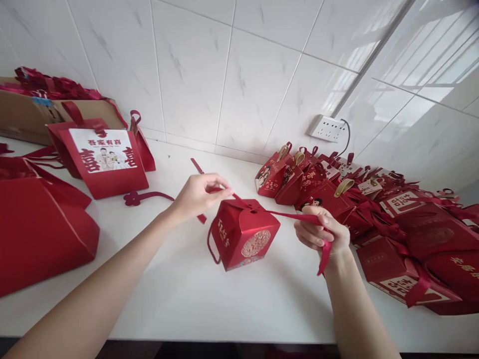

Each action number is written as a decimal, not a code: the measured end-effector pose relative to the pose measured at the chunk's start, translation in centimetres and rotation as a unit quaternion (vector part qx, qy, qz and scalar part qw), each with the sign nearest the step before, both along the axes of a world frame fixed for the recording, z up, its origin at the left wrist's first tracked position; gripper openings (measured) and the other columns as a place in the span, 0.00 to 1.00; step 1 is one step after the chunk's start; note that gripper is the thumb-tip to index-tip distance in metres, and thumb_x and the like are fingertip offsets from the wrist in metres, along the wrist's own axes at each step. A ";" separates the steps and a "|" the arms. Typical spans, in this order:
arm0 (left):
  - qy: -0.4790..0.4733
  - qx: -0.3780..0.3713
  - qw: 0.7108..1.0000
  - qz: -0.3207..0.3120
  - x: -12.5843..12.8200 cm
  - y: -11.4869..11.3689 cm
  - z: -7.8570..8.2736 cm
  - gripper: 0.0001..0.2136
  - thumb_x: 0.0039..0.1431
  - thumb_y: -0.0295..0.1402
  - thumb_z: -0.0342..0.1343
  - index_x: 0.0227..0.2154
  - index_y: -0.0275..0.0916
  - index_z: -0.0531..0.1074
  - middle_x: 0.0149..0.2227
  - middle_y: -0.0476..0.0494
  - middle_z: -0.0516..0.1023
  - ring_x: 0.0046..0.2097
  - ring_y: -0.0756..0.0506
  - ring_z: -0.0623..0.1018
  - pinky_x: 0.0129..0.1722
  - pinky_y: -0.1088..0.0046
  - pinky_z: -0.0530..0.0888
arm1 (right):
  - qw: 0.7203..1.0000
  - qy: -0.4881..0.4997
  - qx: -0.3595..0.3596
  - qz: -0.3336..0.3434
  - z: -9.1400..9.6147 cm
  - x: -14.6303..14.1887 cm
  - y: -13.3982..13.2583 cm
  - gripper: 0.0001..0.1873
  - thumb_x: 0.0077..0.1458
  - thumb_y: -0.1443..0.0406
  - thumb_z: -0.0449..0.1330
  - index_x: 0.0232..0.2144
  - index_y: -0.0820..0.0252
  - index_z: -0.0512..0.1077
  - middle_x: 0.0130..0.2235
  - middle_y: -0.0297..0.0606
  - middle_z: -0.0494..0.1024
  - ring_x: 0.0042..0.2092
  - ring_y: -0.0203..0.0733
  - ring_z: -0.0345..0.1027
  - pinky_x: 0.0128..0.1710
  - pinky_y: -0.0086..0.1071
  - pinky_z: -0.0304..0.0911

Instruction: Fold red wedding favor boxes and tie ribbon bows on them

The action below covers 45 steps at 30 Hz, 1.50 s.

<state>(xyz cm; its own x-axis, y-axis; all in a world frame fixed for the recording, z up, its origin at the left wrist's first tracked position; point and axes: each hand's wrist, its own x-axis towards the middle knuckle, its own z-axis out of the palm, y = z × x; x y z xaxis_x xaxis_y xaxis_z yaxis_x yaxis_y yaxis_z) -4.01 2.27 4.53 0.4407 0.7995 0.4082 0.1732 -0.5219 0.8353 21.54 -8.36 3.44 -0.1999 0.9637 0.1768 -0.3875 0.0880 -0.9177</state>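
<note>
A small red gift box (243, 235) with gold print stands on the white table (209, 294) in the middle. A red ribbon (295, 217) runs across its closed top. My left hand (198, 195) pinches one end of the ribbon just left of the box top. My right hand (318, 232) is closed round the other end to the right of the box, and the ribbon's tail hangs below its fingers.
Several finished red gift boxes (374, 219) lie piled at the right against the tiled wall. A larger red bag with a printed label (105, 159) stands at the left, a big red box (37, 229) nearer, a cardboard box (26, 114) behind. A loose ribbon (144, 197) lies beside the bag. A wall socket (327, 128) is above the pile.
</note>
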 end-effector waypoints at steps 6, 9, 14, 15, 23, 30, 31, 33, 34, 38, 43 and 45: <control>0.026 0.068 0.995 0.065 0.4 -1.5 1.0 0.12 0.52 0.43 0.55 0.29 0.38 0.73 0.29 0.49 0.75 0.28 0.51 0.71 0.28 0.77 0.66 | 0.992 -0.125 0.013 -0.030 -0.2 1.0 -1.1 0.33 0.30 0.41 0.64 0.10 0.55 0.49 0.05 0.19 0.38 0.09 0.26 0.36 0.06 0.22 0.37; 0.109 0.013 0.994 0.012 0.3 -1.4 0.8 0.11 0.53 0.41 0.54 0.25 0.38 0.71 0.26 0.50 0.74 0.26 0.52 0.70 0.26 0.77 0.65 | 0.953 -0.293 -0.061 0.040 0.3 1.2 -0.8 0.27 0.39 0.45 0.64 0.12 0.58 0.60 0.10 0.25 0.54 0.12 0.27 0.46 0.11 0.23 0.42; 0.112 -0.135 0.983 -0.050 0.0 -1.6 1.4 0.15 0.56 0.43 0.50 0.20 0.38 0.64 0.17 0.50 0.70 0.18 0.52 0.67 0.17 0.77 0.62 | 0.944 -0.318 -0.085 0.005 0.9 0.6 0.2 0.18 0.49 0.54 0.61 0.20 0.62 0.66 0.19 0.29 0.60 0.19 0.27 0.50 0.15 0.23 0.47; 0.113 -0.166 0.977 -0.073 -0.1 -1.6 1.6 0.16 0.56 0.43 0.50 0.19 0.38 0.63 0.17 0.49 0.70 0.18 0.52 0.67 0.17 0.76 0.64 | 0.955 -0.284 -0.081 -0.018 0.9 0.5 0.3 0.19 0.50 0.54 0.61 0.19 0.61 0.64 0.18 0.28 0.59 0.19 0.27 0.49 0.15 0.23 0.46; 0.141 -0.280 0.940 -0.136 -1.1 0.1 0.7 0.17 0.47 0.45 0.59 0.18 0.37 0.65 0.11 0.53 0.63 0.15 0.53 0.66 0.19 0.76 0.62 | 0.969 -0.194 -0.087 -0.124 0.3 0.3 0.9 0.22 0.52 0.54 0.60 0.16 0.59 0.56 0.17 0.27 0.52 0.19 0.28 0.43 0.13 0.23 0.41; 0.103 -0.302 0.925 -0.206 -1.8 1.0 0.3 0.16 0.50 0.44 0.58 0.19 0.38 0.64 0.14 0.53 0.63 0.23 0.49 0.74 0.25 0.74 0.70 | 0.978 -0.157 -0.066 -0.120 0.3 1.4 0.4 0.22 0.46 0.57 0.61 0.14 0.57 0.52 0.15 0.24 0.46 0.17 0.28 0.39 0.12 0.23 0.42; 0.098 -0.306 0.922 -0.215 -1.7 1.0 0.3 0.15 0.49 0.43 0.58 0.19 0.37 0.65 0.17 0.50 0.67 0.26 0.48 0.75 0.25 0.74 0.71 | 0.979 -0.164 -0.064 -0.100 0.2 1.6 0.3 0.22 0.45 0.56 0.61 0.13 0.57 0.53 0.14 0.24 0.47 0.16 0.28 0.40 0.12 0.24 0.43; 0.096 -0.311 0.919 -0.223 -1.4 0.9 0.2 0.14 0.50 0.42 0.57 0.20 0.37 0.67 0.24 0.44 0.73 0.31 0.46 0.75 0.23 0.75 0.71 | 0.975 -0.199 -0.079 -0.056 0.1 2.2 0.2 0.22 0.45 0.56 0.61 0.13 0.57 0.54 0.13 0.24 0.48 0.16 0.29 0.44 0.12 0.25 0.47; 0.093 -0.309 0.920 -0.221 -1.2 0.9 0.1 0.13 0.50 0.42 0.56 0.22 0.36 0.69 0.27 0.42 0.73 0.34 0.46 0.75 0.22 0.76 0.71 | 0.970 -0.224 -0.093 -0.034 0.1 2.5 0.2 0.22 0.45 0.55 0.61 0.13 0.57 0.54 0.13 0.24 0.49 0.16 0.29 0.46 0.13 0.26 0.50; 0.066 -0.281 0.939 -0.186 -0.5 0.6 -0.1 0.15 0.51 0.43 0.55 0.20 0.35 0.68 0.29 0.42 0.70 0.32 0.48 0.71 0.18 0.79 0.66 | 0.926 -0.346 -0.134 -0.064 0.2 2.9 0.5 0.21 0.47 0.50 0.60 0.20 0.61 0.64 0.19 0.30 0.63 0.21 0.32 0.60 0.18 0.27 0.62; 0.091 -0.255 0.955 -0.124 0.1 -0.1 0.2 0.19 0.52 0.49 0.52 0.19 0.37 0.65 0.20 0.51 0.59 0.20 0.55 0.59 0.15 0.80 0.59 | 0.893 -0.427 -0.091 -0.111 0.6 0.1 0.7 0.28 0.51 0.42 0.51 0.28 0.63 0.68 0.28 0.39 0.70 0.32 0.37 0.67 0.25 0.28 0.69; 0.129 -0.218 0.961 -0.114 0.1 -0.5 0.4 0.17 0.49 0.48 0.56 0.22 0.37 0.68 0.19 0.52 0.60 0.19 0.56 0.60 0.15 0.80 0.59 | 0.895 -0.435 -0.085 -0.055 0.6 -1.2 0.6 0.28 0.50 0.42 0.52 0.24 0.63 0.66 0.26 0.36 0.68 0.29 0.35 0.66 0.25 0.29 0.70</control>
